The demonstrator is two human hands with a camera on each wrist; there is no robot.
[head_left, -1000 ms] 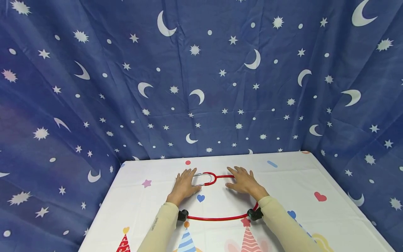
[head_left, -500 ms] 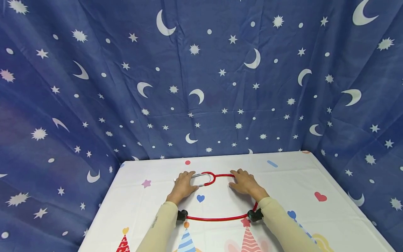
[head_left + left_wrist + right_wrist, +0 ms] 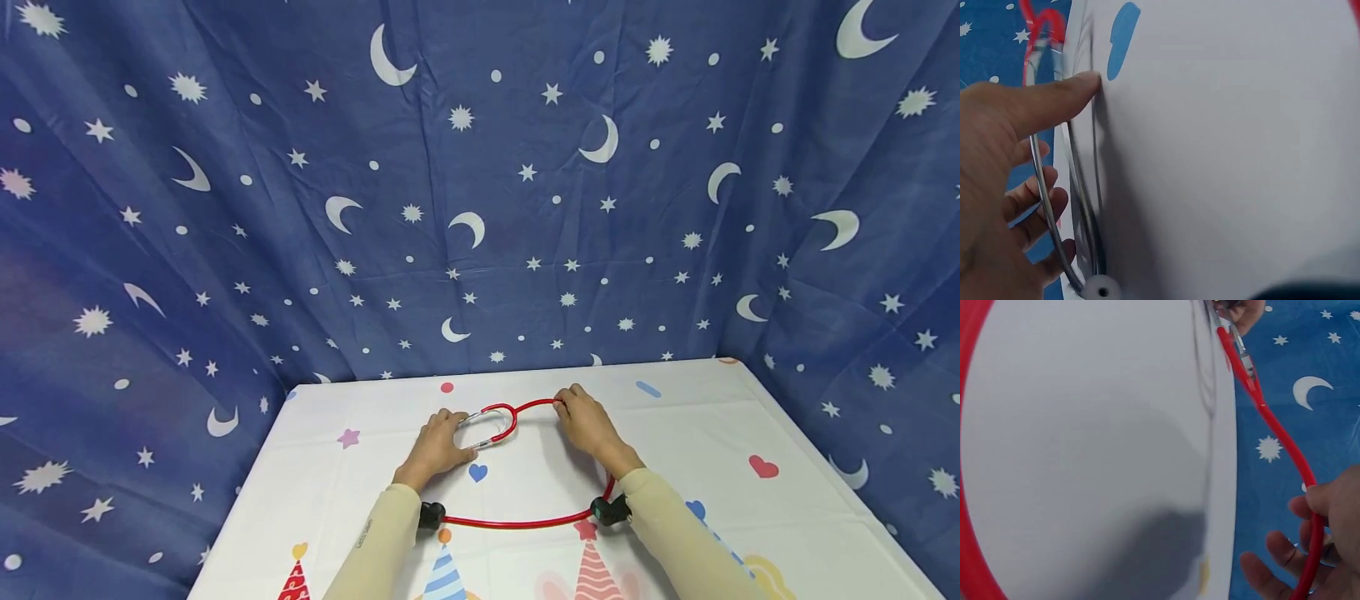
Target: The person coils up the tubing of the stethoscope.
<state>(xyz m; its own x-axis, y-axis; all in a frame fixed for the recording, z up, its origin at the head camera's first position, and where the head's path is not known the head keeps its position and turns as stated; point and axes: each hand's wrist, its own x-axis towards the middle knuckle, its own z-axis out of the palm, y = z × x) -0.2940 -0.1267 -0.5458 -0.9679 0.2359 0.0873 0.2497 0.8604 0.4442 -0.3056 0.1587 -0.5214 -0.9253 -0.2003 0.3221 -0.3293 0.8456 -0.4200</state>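
A stethoscope with red tubing (image 3: 536, 403) and metal ear tubes (image 3: 480, 445) is raised over the table. My left hand (image 3: 435, 447) holds it by the ear tubes; in the left wrist view the thumb (image 3: 1054, 103) crosses the metal, the other fingers lie behind, and a pale eartip (image 3: 1101, 289) hangs below. My right hand (image 3: 588, 423) pinches the red tube (image 3: 1294, 450) between thumb and index finger, its other fingers loosely spread. From there the tube loops down, and a red length (image 3: 517, 524) curves between my wrists. I cannot see the chest piece.
A white tablecloth (image 3: 360, 483) printed with hearts, stars and party hats covers the table. Behind it and at both sides hangs a blue curtain (image 3: 517, 333) with moons and stars. Black wrist cameras (image 3: 611, 509) sit under my forearms.
My right hand has closed on the red tube and lifted it, moving slightly away from me. My left hand has settled round the ear tubes. The Y-shaped end now tilts upward.
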